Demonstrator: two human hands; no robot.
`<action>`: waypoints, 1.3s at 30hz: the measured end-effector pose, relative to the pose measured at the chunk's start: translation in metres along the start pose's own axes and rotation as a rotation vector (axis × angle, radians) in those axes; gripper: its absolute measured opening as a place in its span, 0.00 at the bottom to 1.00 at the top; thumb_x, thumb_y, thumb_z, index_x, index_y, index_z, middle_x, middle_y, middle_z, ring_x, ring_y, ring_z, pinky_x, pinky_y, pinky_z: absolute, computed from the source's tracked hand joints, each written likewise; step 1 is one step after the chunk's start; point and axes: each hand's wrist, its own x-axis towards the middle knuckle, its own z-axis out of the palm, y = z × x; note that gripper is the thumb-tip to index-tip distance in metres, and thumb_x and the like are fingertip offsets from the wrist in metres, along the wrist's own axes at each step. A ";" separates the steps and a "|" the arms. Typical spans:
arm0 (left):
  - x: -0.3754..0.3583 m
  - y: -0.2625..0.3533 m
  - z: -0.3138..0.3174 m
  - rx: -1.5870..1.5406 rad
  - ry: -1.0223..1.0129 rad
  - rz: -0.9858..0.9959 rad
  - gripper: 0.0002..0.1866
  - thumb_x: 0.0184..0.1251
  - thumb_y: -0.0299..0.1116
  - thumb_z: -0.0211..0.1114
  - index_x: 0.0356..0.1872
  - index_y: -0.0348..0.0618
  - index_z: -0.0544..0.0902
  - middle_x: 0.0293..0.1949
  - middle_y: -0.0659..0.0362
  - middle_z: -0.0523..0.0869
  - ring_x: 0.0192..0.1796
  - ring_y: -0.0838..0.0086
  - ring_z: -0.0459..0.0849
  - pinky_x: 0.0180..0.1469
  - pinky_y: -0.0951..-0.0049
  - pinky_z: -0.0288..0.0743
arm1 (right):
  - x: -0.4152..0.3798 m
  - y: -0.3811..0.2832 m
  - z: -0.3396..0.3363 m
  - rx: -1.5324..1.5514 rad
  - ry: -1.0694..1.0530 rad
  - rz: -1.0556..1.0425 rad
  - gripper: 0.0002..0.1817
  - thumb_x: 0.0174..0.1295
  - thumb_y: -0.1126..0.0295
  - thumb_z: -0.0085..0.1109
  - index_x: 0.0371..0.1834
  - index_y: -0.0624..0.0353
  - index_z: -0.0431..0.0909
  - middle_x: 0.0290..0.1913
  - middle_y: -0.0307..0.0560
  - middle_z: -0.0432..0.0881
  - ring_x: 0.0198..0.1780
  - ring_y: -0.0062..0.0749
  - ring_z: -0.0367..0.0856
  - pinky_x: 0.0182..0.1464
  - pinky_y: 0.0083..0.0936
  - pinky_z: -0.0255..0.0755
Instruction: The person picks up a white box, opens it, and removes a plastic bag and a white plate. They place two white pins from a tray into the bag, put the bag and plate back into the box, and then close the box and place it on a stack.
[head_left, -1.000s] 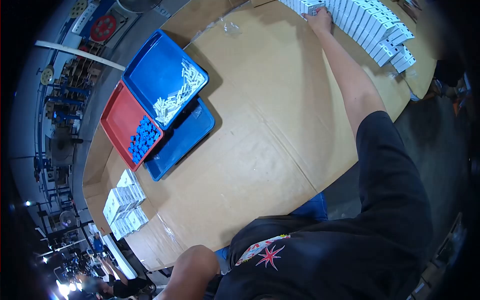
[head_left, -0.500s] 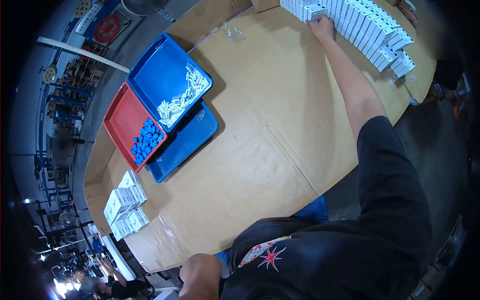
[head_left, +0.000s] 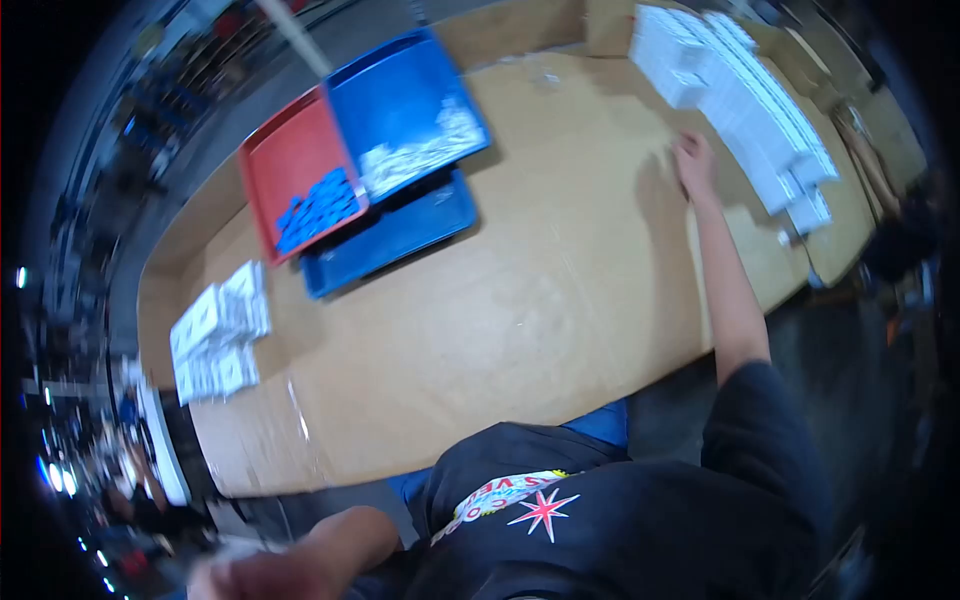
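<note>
Observed: upper blue tray (head_left: pixel 385 90), far left, holds loose white pieces (head_left: pixel 425 155) toward its near end. Red tray (head_left: pixel 295 150), against its left side, holds blue pieces (head_left: pixel 320 208). Lower blue tray (head_left: pixel 365 250) sits partly beneath both. White boxes (head_left: pixel 745 125) stand in rows on the surface (head_left: pixel 560 320), far right; more stacks (head_left: pixel 215 330) near left. Box print unreadable; our shirt (head_left: pixel 630 520) shows "VE", "CO". Our right hand (head_left: pixel 697 165) is beside the rows, fingers bent, grip unclear. Left hand (head_left: pixel 260 575) blurred; fingers cannot be told.

Cardboard-looking tabletop (head_left: pixel 560 310); trays (head_left: pixel 300 165), white boxes (head_left: pixel 745 125) on it.
</note>
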 end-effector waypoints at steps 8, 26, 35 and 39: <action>-0.261 0.109 -0.011 1.182 0.915 -1.047 0.26 0.88 0.47 0.48 0.26 0.44 0.67 0.22 0.63 0.67 0.23 0.80 0.64 0.25 0.76 0.55 | -0.148 -0.055 -0.029 0.250 -0.194 -0.017 0.13 0.73 0.74 0.61 0.58 0.66 0.82 0.51 0.44 0.87 0.53 0.25 0.84 0.57 0.24 0.77; -0.465 0.194 -0.032 0.913 1.341 -1.917 0.41 0.84 0.60 0.49 0.73 0.24 0.68 0.66 0.35 0.80 0.71 0.55 0.77 0.74 0.62 0.66 | -0.285 -0.447 0.209 0.428 -0.811 -0.629 0.07 0.70 0.75 0.64 0.47 0.66 0.85 0.44 0.48 0.91 0.47 0.32 0.89 0.54 0.28 0.79; -0.440 0.187 -0.041 0.847 1.460 -1.819 0.34 0.85 0.54 0.52 0.73 0.30 0.70 0.64 0.42 0.83 0.66 0.56 0.81 0.70 0.65 0.70 | -0.310 -0.615 0.393 0.376 -1.117 -0.880 0.13 0.70 0.68 0.62 0.52 0.66 0.84 0.46 0.56 0.90 0.50 0.45 0.90 0.54 0.34 0.81; -0.421 0.181 -0.040 0.718 1.571 -1.693 0.38 0.86 0.54 0.50 0.80 0.30 0.61 0.73 0.39 0.74 0.71 0.48 0.73 0.74 0.62 0.64 | -0.335 -0.643 0.519 0.269 -1.294 -0.969 0.16 0.69 0.65 0.62 0.53 0.64 0.85 0.50 0.58 0.90 0.53 0.48 0.89 0.56 0.38 0.80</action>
